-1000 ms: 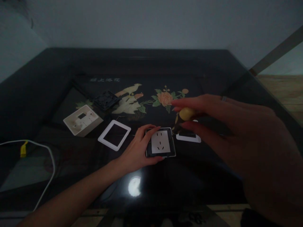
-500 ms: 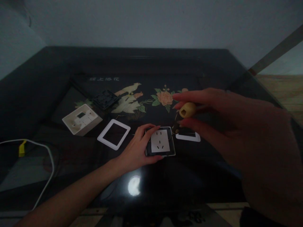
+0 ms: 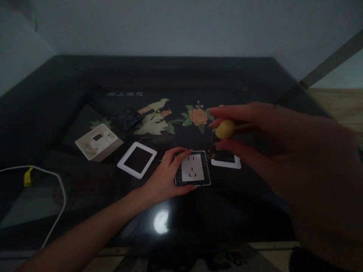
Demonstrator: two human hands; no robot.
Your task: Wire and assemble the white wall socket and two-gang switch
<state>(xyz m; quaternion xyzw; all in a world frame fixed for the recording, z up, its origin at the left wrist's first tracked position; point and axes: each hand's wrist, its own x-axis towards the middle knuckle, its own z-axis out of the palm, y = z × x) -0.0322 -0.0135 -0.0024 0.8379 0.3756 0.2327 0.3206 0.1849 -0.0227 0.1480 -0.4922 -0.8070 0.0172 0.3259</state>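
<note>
My left hand [image 3: 167,172] grips the left side of a wall socket [image 3: 192,168], fingers over its top edge and thumb along the bottom. The socket has a white face with slots and a dark surround, and sits on the table. My right hand [image 3: 263,147] is closed around a screwdriver [image 3: 226,130] with a yellow handle end. Its thin shaft slants down left to the right edge of the socket; the exact contact of the tip is too dark to tell. Behind the screwdriver lies a white frame [image 3: 227,163], partly hidden.
Left of my left hand lies a white cover frame [image 3: 127,170]. Farther left are a white mounting box [image 3: 99,145] and a black plastic part [image 3: 126,118]. A white cable [image 3: 62,192] with a yellow tag [image 3: 27,177] curves along the left of the dark glossy table [image 3: 176,75].
The screwdriver handle has turned in my right hand, its end hole no longer facing me. My right hand has shifted slightly; my left hand stays on the socket.
</note>
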